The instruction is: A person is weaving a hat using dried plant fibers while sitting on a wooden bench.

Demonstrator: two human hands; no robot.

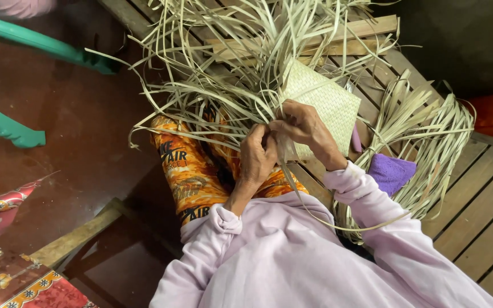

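Here, nearest the camera, pale lilac sleeves (292, 251) fill the lower frame, leaving dark floor (69, 125) open on the left side and slatted wooden desk (486, 194) boards free along the right edge. The left hand (257, 157) and right hand (303, 126) meet above the orange patterned lap (192, 171), their fingers (281, 128) closed, pinching thin pale strips (283, 151) at the lower corner of a small woven mat (323, 105). The mat tilts as a diamond, its lower edge touching the right hand's knuckles, its body just beyond them. Right of the wrists, a purple cloth (392, 171) sits among a looped bundle of dried leaf strips (435, 131). Farther off, loose strips (229, 63) fan over the boards to the top edge, crowding that side. A patterned red cloth (12, 274) lies lower left; green chair legs (35, 40) stand upper left.
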